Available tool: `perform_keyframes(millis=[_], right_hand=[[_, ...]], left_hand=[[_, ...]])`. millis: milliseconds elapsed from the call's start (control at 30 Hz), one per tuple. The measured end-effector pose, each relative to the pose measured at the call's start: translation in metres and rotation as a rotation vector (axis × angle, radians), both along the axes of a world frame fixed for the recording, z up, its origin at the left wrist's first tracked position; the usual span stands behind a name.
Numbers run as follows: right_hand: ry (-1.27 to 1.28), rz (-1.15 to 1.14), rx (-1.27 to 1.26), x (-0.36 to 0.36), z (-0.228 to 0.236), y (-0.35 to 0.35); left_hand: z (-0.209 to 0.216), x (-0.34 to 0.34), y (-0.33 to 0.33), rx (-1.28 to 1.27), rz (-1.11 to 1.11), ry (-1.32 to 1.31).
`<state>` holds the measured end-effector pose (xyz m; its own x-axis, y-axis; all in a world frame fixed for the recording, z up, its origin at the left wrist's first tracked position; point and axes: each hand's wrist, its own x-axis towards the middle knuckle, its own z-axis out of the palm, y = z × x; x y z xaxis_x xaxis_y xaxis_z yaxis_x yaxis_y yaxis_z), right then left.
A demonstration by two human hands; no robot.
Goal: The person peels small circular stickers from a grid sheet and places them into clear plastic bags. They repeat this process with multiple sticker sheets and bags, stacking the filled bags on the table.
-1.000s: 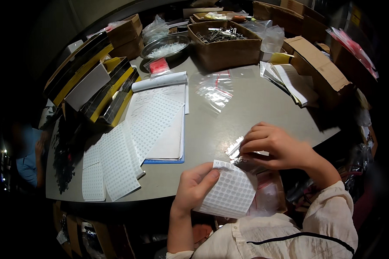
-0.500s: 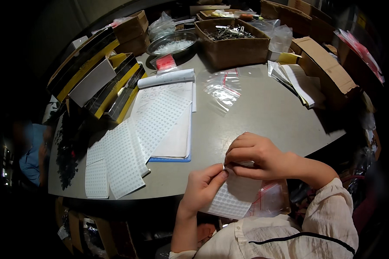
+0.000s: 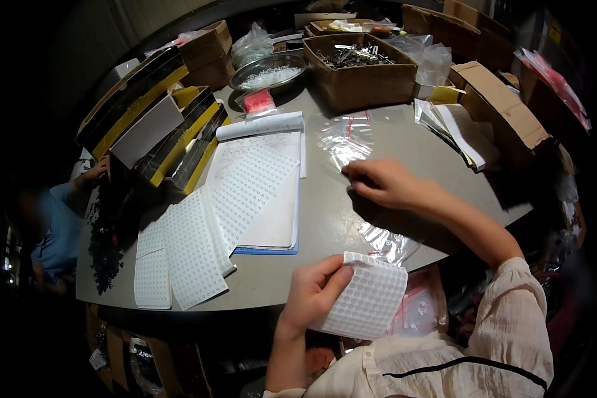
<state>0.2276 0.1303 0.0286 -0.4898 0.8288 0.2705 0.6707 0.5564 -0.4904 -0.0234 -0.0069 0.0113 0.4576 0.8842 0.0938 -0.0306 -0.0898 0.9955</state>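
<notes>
My left hand (image 3: pixel 314 292) grips a sheet of round white stickers (image 3: pixel 368 305) between thumb and fingers, just past the table's near edge. The sheet's upper edge curls slightly. My right hand (image 3: pixel 386 184) reaches over the table with its fingertips pinched together. They sit at the lower end of several clear zip bags (image 3: pixel 346 142) with red seal lines. Whatever is in the pinch is too small to make out. Another clear plastic bag (image 3: pixel 386 244) lies beneath my right forearm, close to the sticker sheet.
Printed label sheets (image 3: pixel 192 249) partly cover a clipboard (image 3: pixel 265 251) on the left. Black-and-yellow boxes (image 3: pixel 156 142), a metal bowl (image 3: pixel 268 74) and a carton of metal parts (image 3: pixel 358 86) stand behind. Papers (image 3: pixel 454 129) lie right. A co-worker's hand (image 3: pixel 94 172) touches the boxes.
My right hand has left the sticker sheet and moved forward to the zip bags. My left hand still grips the sheet. A co-worker's hand has come up to the boxes at left.
</notes>
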Motion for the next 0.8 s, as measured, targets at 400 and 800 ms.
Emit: perform_keyframes(millis=[400,800], right_hand=[[-0.005,0.116,0.131,0.010,0.019,-0.056],[-0.216,0.343,0.220,0.024,0.013,-0.057]], left_hand=[[-0.001,0.000,-0.002,-0.131,-0.049,-0.067],[-0.004,-0.008,-0.008,-0.130,-0.011,-0.163]])
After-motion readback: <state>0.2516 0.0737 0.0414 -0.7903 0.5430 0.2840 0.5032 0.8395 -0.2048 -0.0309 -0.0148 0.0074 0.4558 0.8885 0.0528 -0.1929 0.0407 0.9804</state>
